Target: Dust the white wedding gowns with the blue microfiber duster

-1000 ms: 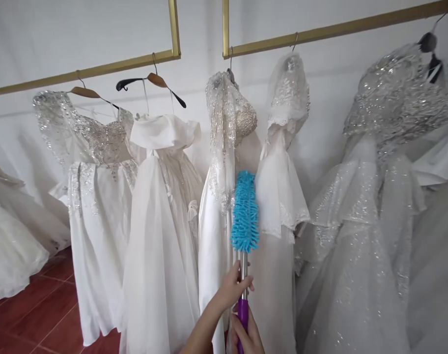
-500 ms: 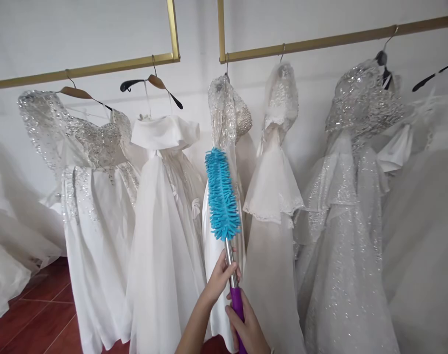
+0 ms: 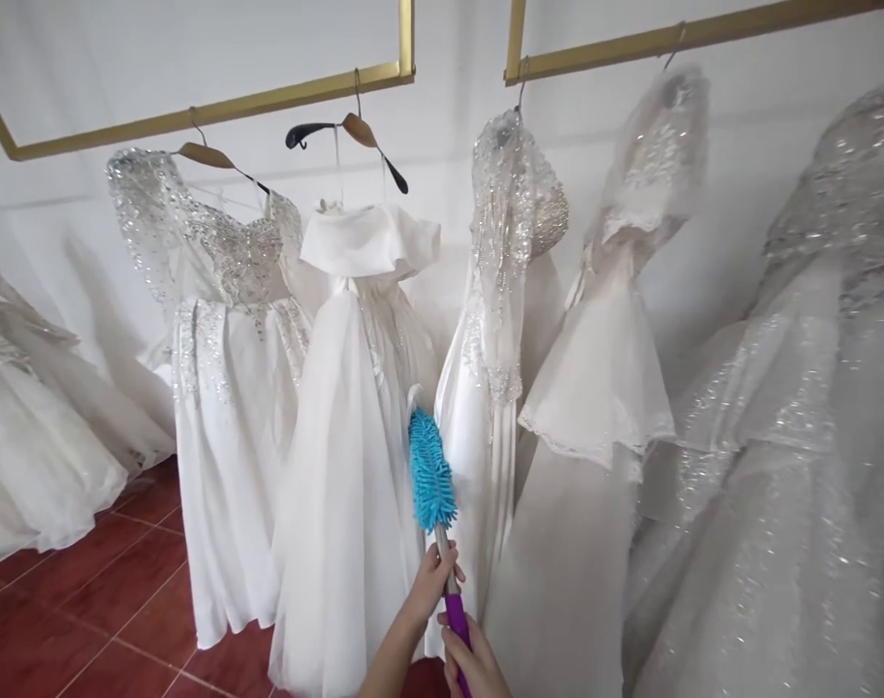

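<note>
Both hands on one tool. Left hand (image 3: 431,582) wraps the bare metal stretch of the shaft, fingers closed round it; right hand (image 3: 471,664) sits lower, clamped on the purple handle (image 3: 457,620), at the bottom edge of view. The duster (image 3: 431,470), blue chenille head up, stands nearly upright with a slight lean to the left.

Position: the head lies in the gap between the plain white off-shoulder gown (image 3: 355,456) and the beaded gown with fringe sleeve (image 3: 496,320), against or just beside the plain gown's skirt edge. Cannot tell whether the fibres press in or only brush.

Surroundings: gowns hang in a row from a gold rail (image 3: 216,105) on the white wall; a sequinned long-sleeve gown (image 3: 224,320) further left, a lace-caped gown (image 3: 609,359) to the right, a heavy glitter gown (image 3: 798,436) at far right. Red tile floor (image 3: 85,601) below; hems reach it.

Handling, my judgement:
- Light strokes, downward with the fall of the cloth; tulle and satin would snag or crease under pressure.
- Keep the metal shaft off the fabric, fibres only.
- Stay wary of the beaded fringe next door: loops of chenille could catch on beads and pull threads.
- The two-hand grip suits it: upper hand steers, lower hand steadies.
- Watch the hangers; a hard sweep could swing a gown off the rail.
</note>
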The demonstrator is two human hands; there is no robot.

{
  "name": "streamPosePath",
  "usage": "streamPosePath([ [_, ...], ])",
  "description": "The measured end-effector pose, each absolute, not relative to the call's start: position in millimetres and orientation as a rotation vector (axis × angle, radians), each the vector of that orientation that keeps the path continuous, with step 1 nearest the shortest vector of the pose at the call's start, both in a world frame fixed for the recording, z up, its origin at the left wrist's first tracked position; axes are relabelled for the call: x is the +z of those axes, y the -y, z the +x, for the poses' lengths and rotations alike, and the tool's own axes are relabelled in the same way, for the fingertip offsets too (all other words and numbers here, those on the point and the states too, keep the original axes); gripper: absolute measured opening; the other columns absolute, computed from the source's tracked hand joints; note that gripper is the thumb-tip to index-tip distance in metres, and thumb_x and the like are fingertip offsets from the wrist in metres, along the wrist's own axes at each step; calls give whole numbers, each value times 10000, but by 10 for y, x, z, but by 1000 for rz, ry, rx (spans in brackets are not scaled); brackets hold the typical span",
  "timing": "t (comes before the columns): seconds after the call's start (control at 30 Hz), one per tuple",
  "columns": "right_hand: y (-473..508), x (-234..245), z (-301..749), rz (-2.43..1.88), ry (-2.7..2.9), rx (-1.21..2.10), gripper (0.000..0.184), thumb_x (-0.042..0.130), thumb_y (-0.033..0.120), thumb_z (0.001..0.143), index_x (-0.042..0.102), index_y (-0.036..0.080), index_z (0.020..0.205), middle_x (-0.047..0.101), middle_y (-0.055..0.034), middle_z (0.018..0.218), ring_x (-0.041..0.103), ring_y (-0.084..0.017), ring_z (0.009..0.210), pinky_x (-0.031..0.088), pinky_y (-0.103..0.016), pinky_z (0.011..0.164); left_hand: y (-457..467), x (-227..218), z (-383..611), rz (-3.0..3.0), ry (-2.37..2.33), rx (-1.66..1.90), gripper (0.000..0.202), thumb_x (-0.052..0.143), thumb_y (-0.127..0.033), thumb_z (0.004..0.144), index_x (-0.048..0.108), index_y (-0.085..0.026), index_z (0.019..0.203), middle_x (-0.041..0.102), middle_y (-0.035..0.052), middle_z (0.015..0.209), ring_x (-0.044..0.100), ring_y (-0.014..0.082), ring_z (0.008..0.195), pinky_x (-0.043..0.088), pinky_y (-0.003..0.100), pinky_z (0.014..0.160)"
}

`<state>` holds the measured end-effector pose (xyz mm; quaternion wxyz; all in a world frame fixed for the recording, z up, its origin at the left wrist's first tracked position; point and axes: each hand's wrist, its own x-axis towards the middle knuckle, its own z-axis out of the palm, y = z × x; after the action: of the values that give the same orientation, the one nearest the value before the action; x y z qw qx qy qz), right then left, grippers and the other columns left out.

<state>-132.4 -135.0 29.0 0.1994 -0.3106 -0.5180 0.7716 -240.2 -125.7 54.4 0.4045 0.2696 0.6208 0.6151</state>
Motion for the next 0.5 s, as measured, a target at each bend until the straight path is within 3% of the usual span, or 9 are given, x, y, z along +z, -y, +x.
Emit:
streamPosePath([
  [0.13, 1296, 598, -1487, -749, 1416, 2200, 821, 545, 794, 526, 440, 155, 1031, 426, 165, 356, 313, -25, 223, 194, -166, 269, 1129, 895, -2577, 746, -1595, 1604, 791, 555, -742, 610, 457, -128, 1098, 545, -59, 604, 466, 94, 492, 375, 279, 552],
  [0.3, 1096, 1259, -1695, -515, 1497, 2104, 515, 482, 569, 775, 428, 162, 1087, 393, 167, 338, 309, -27, 265, 252, -153, 318, 918, 1639, -2816, 944, -1568, 1680, 672, 554, -635, 712, 444, -155, 1169, 538, -64, 610, 487, 98, 524, 415, 268, 558],
  [0.5, 730, 1554, -2053, -373, 1472, 2072, 378, 508, 476, 793, 475, 187, 1035, 426, 160, 363, 333, -16, 254, 269, -135, 309, 615, 2031, -3156, 1044, -1570, 1766, 657, 559, -617, 725, 460, -148, 1175, 544, -62, 595, 452, 82, 471, 365, 249, 520],
])
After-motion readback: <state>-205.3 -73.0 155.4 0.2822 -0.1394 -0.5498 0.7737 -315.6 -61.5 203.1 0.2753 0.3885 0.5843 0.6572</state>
